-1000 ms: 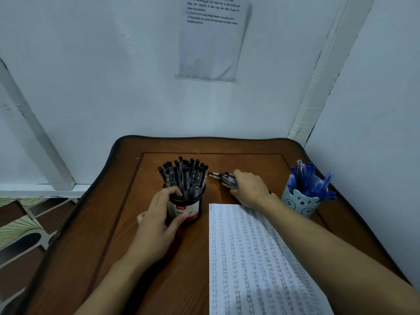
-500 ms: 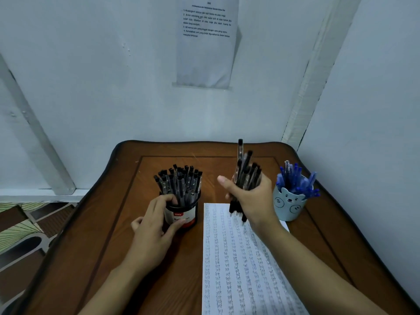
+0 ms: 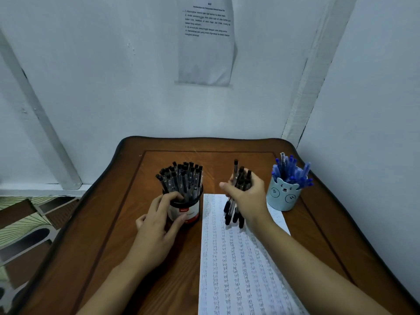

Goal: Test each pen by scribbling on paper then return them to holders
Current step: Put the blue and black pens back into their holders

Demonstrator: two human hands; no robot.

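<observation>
Looking down from the head view, a brown wooden table with a raised, curved rim (image 3: 113,223) stands in a pale wall corner. Toward the table's far edge, left of its middle, stands a black cylindrical pen holder with a white and red label (image 3: 188,212), packed with upright black-capped pens (image 3: 181,178). The left hand (image 3: 159,221) wraps the holder's near left side, its fingers curled over the rim and its thumb against the label. A long white sheet of paper covered in columns of small scribbles (image 3: 238,269) runs from the table's near edge up toward the middle. Over the sheet's far end, the right hand (image 3: 246,196) grips an upright bundle of black pens (image 3: 229,214), with its fingers closed round their middles and its thumb out to the left. Whether their lower ends touch the paper cannot be told. Near the table's far right corner sits a light blue cup with a bear face (image 3: 283,196), filled with blue pens (image 3: 291,171), just beside the right hand and apart from it. A printed white notice (image 3: 206,42) hangs on the wall beyond the far edge.
</observation>
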